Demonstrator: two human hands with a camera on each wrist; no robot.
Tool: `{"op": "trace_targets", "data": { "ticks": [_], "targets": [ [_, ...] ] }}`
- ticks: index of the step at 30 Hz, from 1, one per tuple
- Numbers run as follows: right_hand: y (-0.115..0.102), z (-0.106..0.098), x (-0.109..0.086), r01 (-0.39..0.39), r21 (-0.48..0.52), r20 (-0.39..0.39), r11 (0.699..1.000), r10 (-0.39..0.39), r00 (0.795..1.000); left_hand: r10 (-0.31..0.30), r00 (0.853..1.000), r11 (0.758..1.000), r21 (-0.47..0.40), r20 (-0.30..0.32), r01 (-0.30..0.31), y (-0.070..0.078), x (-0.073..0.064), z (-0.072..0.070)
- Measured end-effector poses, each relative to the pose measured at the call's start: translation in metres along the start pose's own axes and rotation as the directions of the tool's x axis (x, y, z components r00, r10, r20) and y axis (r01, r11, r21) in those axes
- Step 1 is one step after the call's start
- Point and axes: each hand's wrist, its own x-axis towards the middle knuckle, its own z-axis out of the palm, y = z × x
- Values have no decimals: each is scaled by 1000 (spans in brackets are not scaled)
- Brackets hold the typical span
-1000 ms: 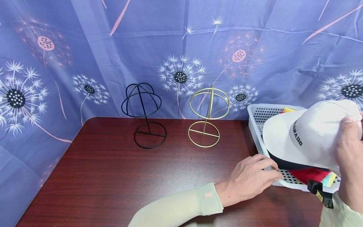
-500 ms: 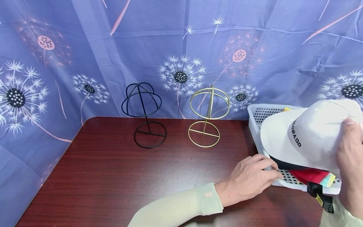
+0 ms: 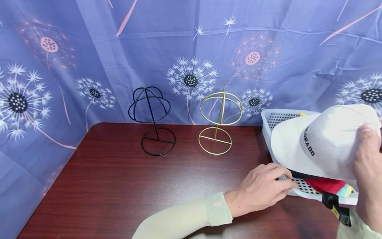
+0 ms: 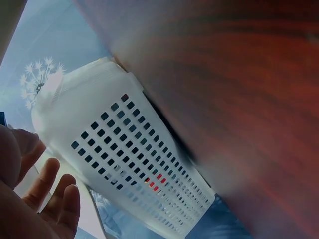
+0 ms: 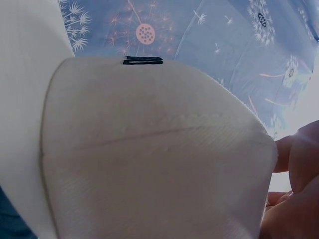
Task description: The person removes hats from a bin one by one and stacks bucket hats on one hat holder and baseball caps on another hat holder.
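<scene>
A white cap (image 3: 337,139) with dark "COLORADO" lettering is tilted over the light basket (image 3: 270,144) at the right, its brim pointing left. My right hand (image 3: 368,159) grips the cap at its back edge; in the right wrist view the crown (image 5: 154,149) fills most of the frame, with fingers (image 5: 299,164) at its edge. My left hand (image 3: 262,189) lies at the basket's near left corner, fingertips over the rim. The left wrist view shows its loosely curved fingers (image 4: 67,204) beside the perforated basket wall (image 4: 134,144). Beneath the cap sits a dark item, partly hidden.
Red cloth (image 3: 323,186) shows in the basket's front. A black wire hat stand (image 3: 158,154) and a gold wire hat stand (image 3: 215,154) stand at the back of the dark red table (image 3: 119,192). A blue dandelion-print curtain (image 3: 155,56) hangs behind them.
The white cap has shifted slightly left over the basket, with my right hand still gripping its back. My left hand stays at the basket's corner, and both stands have kept their places.
</scene>
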Motion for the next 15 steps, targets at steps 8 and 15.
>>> {"op": "trace_targets", "data": {
  "ticks": [8,15],
  "targets": [
    [-5,4,-10,15,292,2,956,-16,1000,1,994,1000,19,-113,1,-6,-6,-19],
    [-7,4,-19,61,306,-11,950,-61,998,39,983,999,-29,-182,-45,-20,-19,-35]
  ]
}}
